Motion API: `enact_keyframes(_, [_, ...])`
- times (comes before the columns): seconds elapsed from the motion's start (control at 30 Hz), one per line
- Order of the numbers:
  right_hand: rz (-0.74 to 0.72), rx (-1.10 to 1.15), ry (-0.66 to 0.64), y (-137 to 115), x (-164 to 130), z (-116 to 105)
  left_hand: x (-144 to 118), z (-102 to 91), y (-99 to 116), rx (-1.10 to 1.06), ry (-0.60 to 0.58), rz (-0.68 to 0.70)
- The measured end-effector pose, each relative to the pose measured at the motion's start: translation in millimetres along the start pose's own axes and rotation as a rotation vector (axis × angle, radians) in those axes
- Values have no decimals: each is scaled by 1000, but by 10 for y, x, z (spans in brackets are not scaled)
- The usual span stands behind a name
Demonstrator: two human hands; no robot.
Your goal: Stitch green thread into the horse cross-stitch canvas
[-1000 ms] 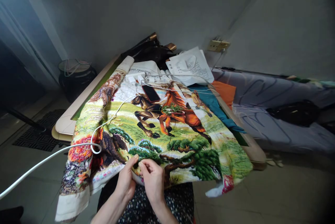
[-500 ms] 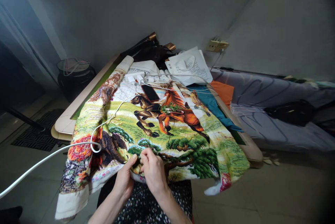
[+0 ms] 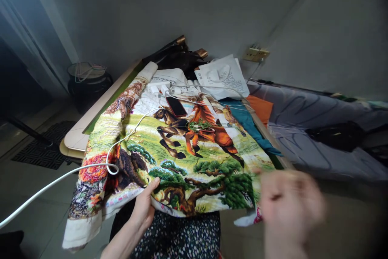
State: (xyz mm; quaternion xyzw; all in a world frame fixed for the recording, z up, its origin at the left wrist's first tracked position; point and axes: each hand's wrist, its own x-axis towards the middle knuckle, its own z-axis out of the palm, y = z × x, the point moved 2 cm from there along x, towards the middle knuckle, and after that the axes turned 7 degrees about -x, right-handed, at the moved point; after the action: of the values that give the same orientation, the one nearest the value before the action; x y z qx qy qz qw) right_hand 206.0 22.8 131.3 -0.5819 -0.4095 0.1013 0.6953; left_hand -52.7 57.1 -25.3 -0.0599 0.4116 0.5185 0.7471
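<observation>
A large cross-stitch cloth [image 3: 209,200] with running horses and pine trees lies over the table, its near edge hanging above my lap. My left hand [image 3: 144,206] grips that edge, thumb on top and fingers hidden beneath. Out past the cloth's right side, my right hand [image 3: 289,198] is raised and strongly blurred, its fingers curled in. Whatever it may hold is too smeared to make out. A bunch of green thread [image 3: 200,125] rests on the red horse. Above it lies a dark phone [image 3: 176,106]. The cloth's left side forms a thick roll [image 3: 98,166].
A white cable [image 3: 45,188] loops across the cloth from the left to a power strip [image 3: 159,86]. White bags [image 3: 222,77] and teal fabric [image 3: 242,117] are at the table's back right. A black stool [image 3: 87,85] stands left, a covered couch [image 3: 318,109] right.
My right hand has swung away from beside my left hand, out to the right and toward me. The left hand keeps its grip on the cloth's edge.
</observation>
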Motion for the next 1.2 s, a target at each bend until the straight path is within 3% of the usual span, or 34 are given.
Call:
enact_keyframes(0.13, [455, 2, -642, 396, -940, 816, -1, -3, -1, 30, -31, -7])
enact_keyframes(0.2, [508, -84, -792, 536, -1270, 1010, -2, -10, 6, 45, -30, 4])
enact_keyframes(0.3, [430, -218, -790, 642, -1459, 1090, -5, -18, 18, 34, 0, 24])
enact_keyframes(0.57, [324, -299, -782, 634, -1434, 1119, -8, -11, 11, 14, -5, 11])
enact_keyframes(1.07, [219, -418, -767, 608, -1416, 1185, -30, 23, 24, 14, -13, 4])
enact_keyframes(1.2, [266, -433, -741, 608, -1472, 1229, -47, 44, 22, 27, -55, -12])
